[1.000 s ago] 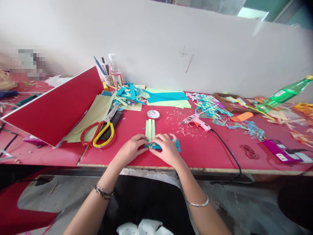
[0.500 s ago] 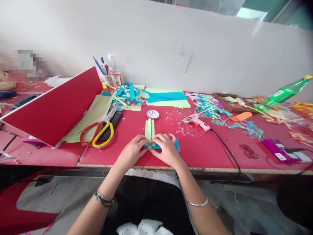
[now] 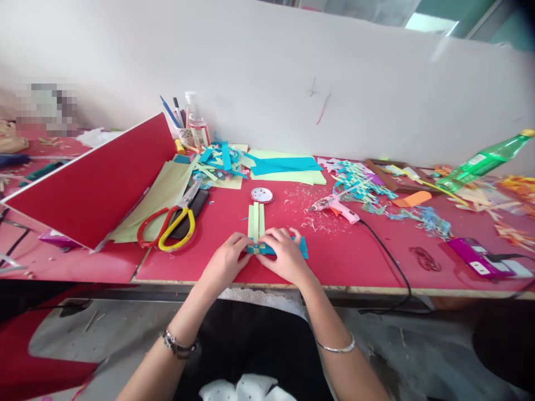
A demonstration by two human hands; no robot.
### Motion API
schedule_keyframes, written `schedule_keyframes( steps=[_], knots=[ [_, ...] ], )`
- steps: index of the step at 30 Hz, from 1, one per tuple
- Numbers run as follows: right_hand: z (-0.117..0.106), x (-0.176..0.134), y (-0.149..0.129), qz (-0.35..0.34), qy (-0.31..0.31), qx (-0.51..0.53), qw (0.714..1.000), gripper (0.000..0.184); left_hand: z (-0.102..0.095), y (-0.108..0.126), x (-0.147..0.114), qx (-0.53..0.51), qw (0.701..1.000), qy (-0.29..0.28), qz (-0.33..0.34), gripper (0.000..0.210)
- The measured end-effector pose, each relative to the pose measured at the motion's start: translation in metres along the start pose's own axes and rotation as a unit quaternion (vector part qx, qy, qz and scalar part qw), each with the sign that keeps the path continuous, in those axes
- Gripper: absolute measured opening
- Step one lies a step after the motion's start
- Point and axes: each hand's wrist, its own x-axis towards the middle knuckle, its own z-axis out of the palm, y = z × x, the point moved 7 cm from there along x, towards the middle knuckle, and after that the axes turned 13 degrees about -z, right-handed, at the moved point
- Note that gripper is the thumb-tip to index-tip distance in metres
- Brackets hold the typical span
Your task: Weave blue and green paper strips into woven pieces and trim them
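Pale green paper strips (image 3: 256,220) stand side by side and cross blue paper strips (image 3: 304,248), woven together where they meet near the table's front edge. From the left, my left hand (image 3: 228,259) pinches the woven part with thumb and fingertips. My right hand (image 3: 282,253) grips the same part from the right, its fingers bent over the blue strips and hiding some of them. The fingertips of both hands nearly meet at the crossing. Just beyond the green strips lies a small round white lid (image 3: 261,195).
Red-and-yellow-handled scissors (image 3: 178,217) lie left, before a tilted red board (image 3: 96,184). A pink glue gun (image 3: 336,208) with a black cord rests right, near woven pieces (image 3: 355,181). Paper scraps (image 3: 223,161), a green bottle (image 3: 480,161) and a purple power strip (image 3: 480,259) surround the area.
Almost nothing differs. Both hands stay on the woven strips in the same grip, and the view has shifted very slightly.
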Motion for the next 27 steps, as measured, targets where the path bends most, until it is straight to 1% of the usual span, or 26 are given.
schedule_keyframes(
  steps=[3,11,15,18,21,23,27],
  knots=[
    [0.000,0.000,0.000,0.001,0.000,0.003,1.000,0.017,0.001,0.001,0.000,0.009,1.000,0.000,-0.004,0.023],
    [-0.001,0.000,0.000,0.003,0.003,0.000,1.000,0.016,0.003,0.002,-0.002,0.021,0.999,-0.022,0.010,0.024],
    [-0.001,-0.001,-0.001,0.002,0.002,0.005,1.000,0.016,0.000,0.003,0.000,0.032,0.999,-0.025,0.014,0.020],
    [-0.001,-0.001,-0.001,0.001,0.002,0.010,1.000,0.016,-0.005,0.000,0.001,0.065,0.998,-0.002,0.006,0.019],
    [-0.001,-0.001,0.000,0.002,0.005,0.009,1.000,0.016,-0.009,-0.002,0.000,0.144,0.988,0.048,-0.007,0.027],
    [-0.001,-0.001,0.000,0.004,0.008,0.007,1.000,0.015,-0.009,-0.003,-0.002,0.200,0.977,0.071,-0.015,0.032],
    [-0.001,0.000,0.000,0.004,0.011,0.008,1.000,0.015,-0.006,0.001,-0.005,0.240,0.968,0.071,-0.016,0.035]
  ],
)
